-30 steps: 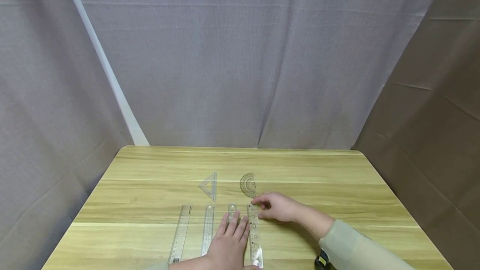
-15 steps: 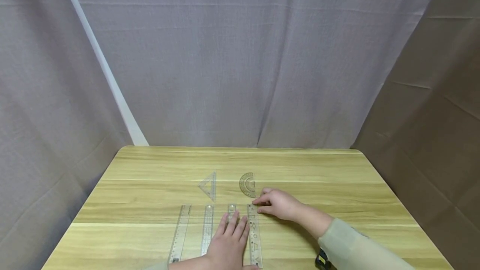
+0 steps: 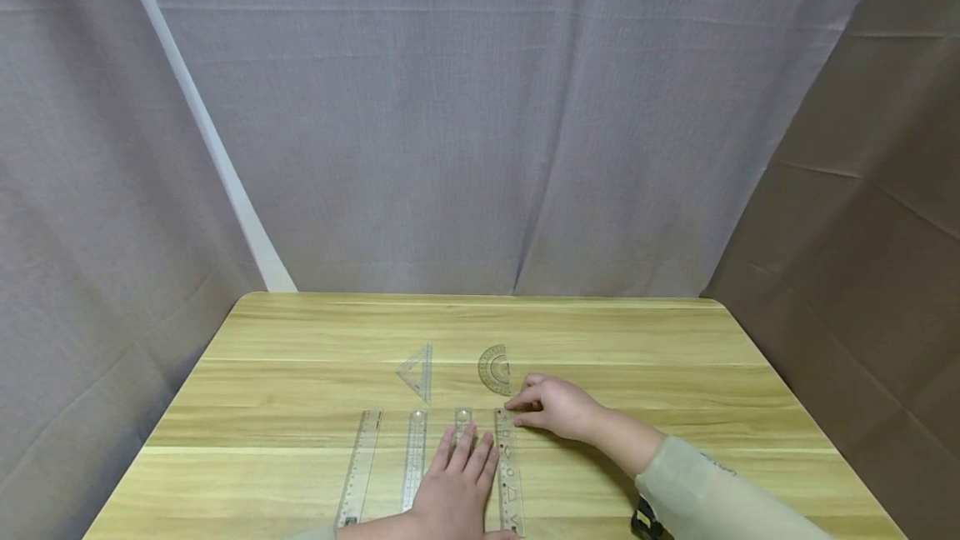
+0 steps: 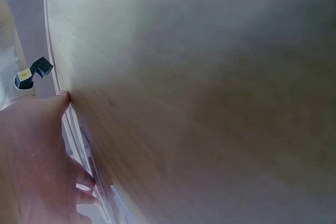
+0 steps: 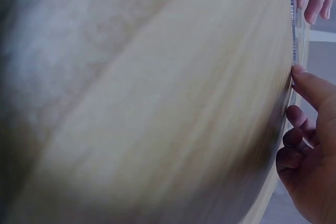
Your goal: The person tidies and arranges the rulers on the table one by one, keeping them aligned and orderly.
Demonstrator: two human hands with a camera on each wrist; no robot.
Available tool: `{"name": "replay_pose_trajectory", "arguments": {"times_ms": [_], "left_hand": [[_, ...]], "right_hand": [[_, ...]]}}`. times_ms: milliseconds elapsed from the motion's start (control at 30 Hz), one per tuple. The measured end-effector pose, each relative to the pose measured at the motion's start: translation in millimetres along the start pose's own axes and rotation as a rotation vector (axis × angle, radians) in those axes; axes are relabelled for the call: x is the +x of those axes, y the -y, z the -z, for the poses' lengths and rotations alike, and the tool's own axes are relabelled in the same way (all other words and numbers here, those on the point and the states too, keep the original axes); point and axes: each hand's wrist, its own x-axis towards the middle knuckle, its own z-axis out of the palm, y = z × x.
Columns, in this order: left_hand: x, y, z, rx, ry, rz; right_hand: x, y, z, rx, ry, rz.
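Four clear things lie in a row at the table's front: a plain ruler (image 3: 360, 465), a narrower ruler (image 3: 415, 457), a clear strip (image 3: 463, 418) and a stencil ruler (image 3: 510, 469) with cut-out shapes. My left hand (image 3: 455, 490) lies spread over the clear strip, hiding most of it, its thumb by the stencil ruler's near end. At that ruler's far end my right hand (image 3: 562, 411) pinches the corner between index finger and thumb. In the right wrist view, the right thumb (image 5: 312, 85) reaches to the ruler's edge, other fingers curled.
Behind the row lie a clear set square (image 3: 427, 373) and a protractor (image 3: 489, 369). Grey curtains (image 3: 375, 148) hang behind and beside the wooden table (image 3: 300, 332). A black device with a yellow label (image 3: 643, 519) is at the right wrist.
The right hand has shifted slightly at the stencil ruler's far end, its thumb moving up toward the corner. The left hand and the other things stay in place.
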Motion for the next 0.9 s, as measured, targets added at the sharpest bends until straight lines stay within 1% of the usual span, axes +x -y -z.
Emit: {"name": "replay_pose_trajectory", "arguments": {"times_ms": [233, 767, 900], "left_hand": [[-0.6, 0.4, -0.8, -0.008, -0.012, -0.005], [-1.1, 0.5, -0.1, -0.026, 0.014, -0.001], [-2.2, 2.5, 0.4, -0.062, 0.018, 0.002]], "right_hand": [[-0.2, 1.4, 1.5, 0.012, 0.008, -0.007], [-0.1, 1.2, -0.1, 0.025, 0.001, -0.006], [-0.9, 1.2, -0.7, 0.004, -0.012, -0.019]]}}
